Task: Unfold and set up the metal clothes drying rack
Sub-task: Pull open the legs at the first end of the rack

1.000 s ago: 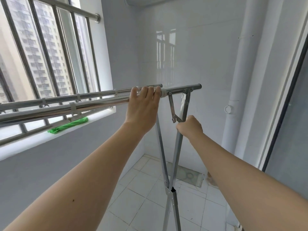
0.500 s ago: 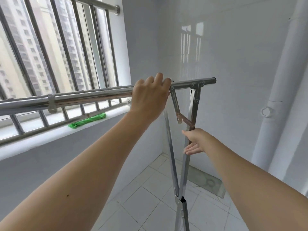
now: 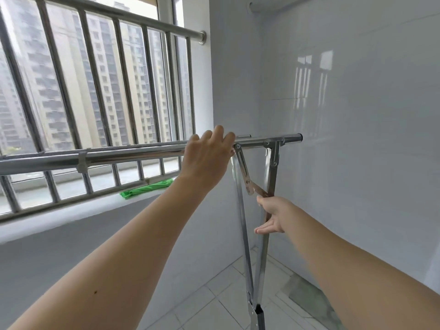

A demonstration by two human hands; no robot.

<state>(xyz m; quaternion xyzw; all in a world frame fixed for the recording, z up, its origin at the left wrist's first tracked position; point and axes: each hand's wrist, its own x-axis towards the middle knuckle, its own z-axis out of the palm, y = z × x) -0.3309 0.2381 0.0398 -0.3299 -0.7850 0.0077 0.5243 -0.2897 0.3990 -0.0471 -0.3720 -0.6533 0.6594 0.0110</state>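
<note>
The metal drying rack [image 3: 133,154] stands in front of me, its shiny top rails running from the left edge to a capped end near the white wall. Two crossed legs [image 3: 245,236] drop from that end to a pivot low in the frame. A hinged brace [image 3: 250,182] links the top rail to the right leg. My left hand [image 3: 206,155] rests over the top rail near the brace's upper hinge, fingers curled on it. My right hand [image 3: 271,214] holds the right leg just under the brace's lower end, with some fingers spread.
A barred window [image 3: 102,91] with a white sill fills the left side, close behind the rails. A green cloth [image 3: 147,186] lies on the sill. A glossy white tiled wall [image 3: 345,139] stands right behind the rack's end. The floor has pale tiles [image 3: 214,298].
My right hand has slid down the right leg from the brace's hinge to just under it, and its fingers have loosened. The brace has spread wider. My left hand has stayed on the rail.
</note>
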